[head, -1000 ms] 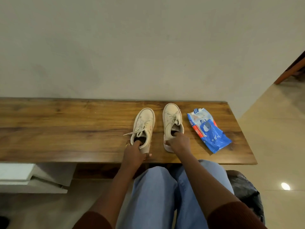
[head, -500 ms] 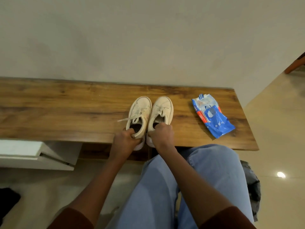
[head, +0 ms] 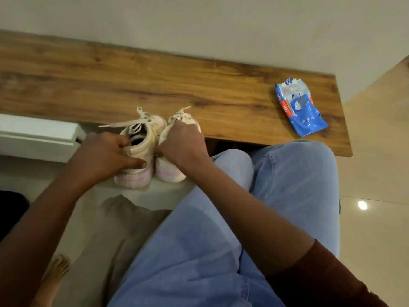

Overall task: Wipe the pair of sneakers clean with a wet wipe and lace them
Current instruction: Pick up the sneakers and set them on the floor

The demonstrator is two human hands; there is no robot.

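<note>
Light blue denim jeans (head: 221,240) cover both legs. Right of the jeans, a dark reddish-brown ribbed sleeve (head: 323,280) ends partway up the arm; left of them, a foot (head: 58,269) is bare.

tabletop (head: 199,89): wood, brown grain, smooth, soft satin sheen.
left sneaker (head: 143,145): cream upper, matt, cloth or leather I can't tell; pale sole dull, rubbery-looking.
right sneaker (head: 170,173): same matt cream upper, same dull sole.
laces (head: 115,124): flat woven cloth, matt.
wipes pack (head: 305,116): at 2 o'clock from the sneakers; thin plastic film, glossy, crinkled.
jeans (head: 221,240): blue denim, matt.
sleeve (head: 327,275): knit cloth, matt.
floor (head: 376,218): polished tile, glossy, mirroring a lamp.
wall (head: 199,18): painted, matt, smooth.
</note>
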